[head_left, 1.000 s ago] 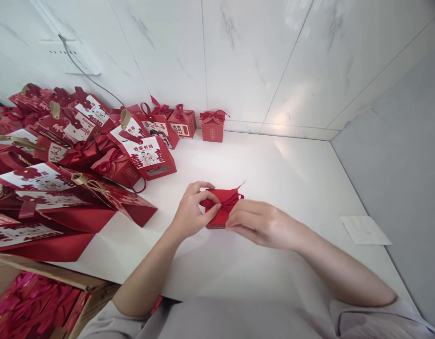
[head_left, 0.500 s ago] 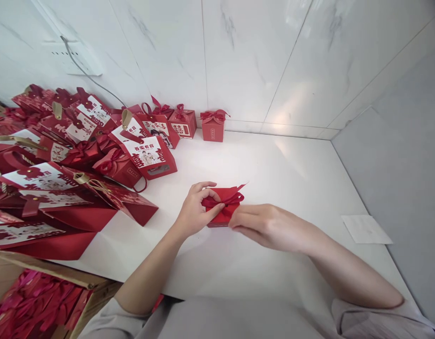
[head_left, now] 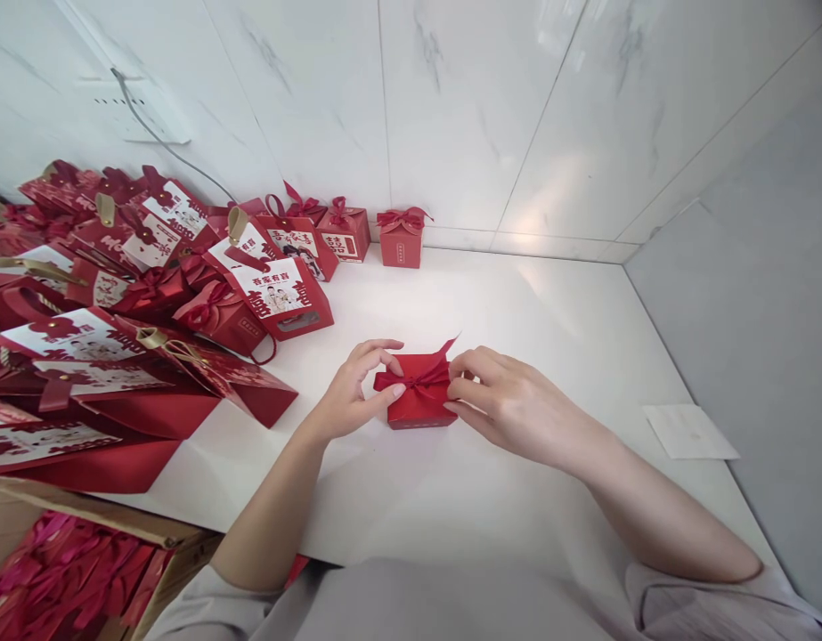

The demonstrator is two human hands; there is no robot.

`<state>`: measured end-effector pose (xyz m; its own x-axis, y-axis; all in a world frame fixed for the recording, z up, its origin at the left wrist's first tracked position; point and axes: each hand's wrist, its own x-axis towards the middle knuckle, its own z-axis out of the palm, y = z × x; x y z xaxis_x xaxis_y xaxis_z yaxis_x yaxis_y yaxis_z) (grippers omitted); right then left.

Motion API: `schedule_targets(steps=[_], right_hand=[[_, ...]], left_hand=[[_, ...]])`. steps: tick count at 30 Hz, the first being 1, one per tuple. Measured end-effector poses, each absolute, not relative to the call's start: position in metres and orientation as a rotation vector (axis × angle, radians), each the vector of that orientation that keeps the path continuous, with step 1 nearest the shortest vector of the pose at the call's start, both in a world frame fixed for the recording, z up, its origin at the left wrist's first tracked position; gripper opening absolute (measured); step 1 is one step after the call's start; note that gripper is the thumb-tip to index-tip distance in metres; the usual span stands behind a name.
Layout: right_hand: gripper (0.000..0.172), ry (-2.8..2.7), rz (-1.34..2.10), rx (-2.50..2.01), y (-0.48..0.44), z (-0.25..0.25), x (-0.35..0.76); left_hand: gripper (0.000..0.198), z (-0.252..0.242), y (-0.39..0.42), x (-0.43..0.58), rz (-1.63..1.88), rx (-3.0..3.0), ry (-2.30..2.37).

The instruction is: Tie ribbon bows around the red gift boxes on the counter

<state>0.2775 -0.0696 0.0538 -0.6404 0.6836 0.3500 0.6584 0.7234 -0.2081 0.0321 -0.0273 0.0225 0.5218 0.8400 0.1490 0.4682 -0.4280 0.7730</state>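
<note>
A small red gift box [head_left: 420, 414] sits on the white table, with a red ribbon bow [head_left: 419, 385] tied across its top. One pointed ribbon tail sticks up toward the back right. My left hand [head_left: 361, 387] is at the box's left side, thumb and index finger closed around the bow's left loop, the other fingers raised. On the right, my right hand [head_left: 508, 396] has its fingertips bent together at the bow's right end, over the box's edge. The part of the ribbon in those fingers is mostly hidden.
Many red gift bags and boxes [head_left: 283, 289] are heaped on the left. A similar ribboned box [head_left: 402, 240] stands against the tiled wall. A cardboard carton [head_left: 176, 570] of red boxes is below left. White paper [head_left: 691, 432] lies at the table's right edge.
My right hand has moved from the box's front right corner up and slightly right to the bow's right end. My left hand has shifted slightly left, uncovering more of the bow.
</note>
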Motion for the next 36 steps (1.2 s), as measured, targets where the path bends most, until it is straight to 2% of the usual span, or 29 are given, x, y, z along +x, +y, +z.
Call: schedule_targets(steps=[5, 18, 24, 26, 30, 34, 36], right_hand=[[0.015, -2.555, 0.267, -0.9, -0.075, 0.053, 0.273], [0.021, -2.565, 0.427, -0.771, -0.075, 0.039, 0.251], [0.013, -2.438, 0.622, -0.833, -0.069, 0.046, 0.266], [0.013, -2.379, 0.545, -0.894, -0.064, 0.048, 0.274], [0.008, -2.318, 0.336, -0.928, -0.056, 0.048, 0.283], [0.007, -2.3, 0.282, -0.896, -0.055, 0.047, 0.285], [0.007, -2.284, 0.268, -0.907, -0.055, 0.047, 0.285]], left_hand=[[0.009, 0.025, -0.022, 0.02, 0.667, 2.145, 1.045], [0.023, 0.017, -0.024, 0.027, 0.927, 1.931, 1.184], [0.048, 0.025, -0.022, 0.015, 0.782, 1.824, 0.805], [0.044, 0.029, -0.022, 0.01, 0.739, 1.907, 0.731], [0.023, 0.034, -0.025, 0.01, 0.679, 2.192, 0.692], [0.029, 0.029, -0.03, 0.022, 0.688, 2.31, 0.821], [0.038, 0.025, -0.031, 0.028, 0.748, 2.339, 0.878]])
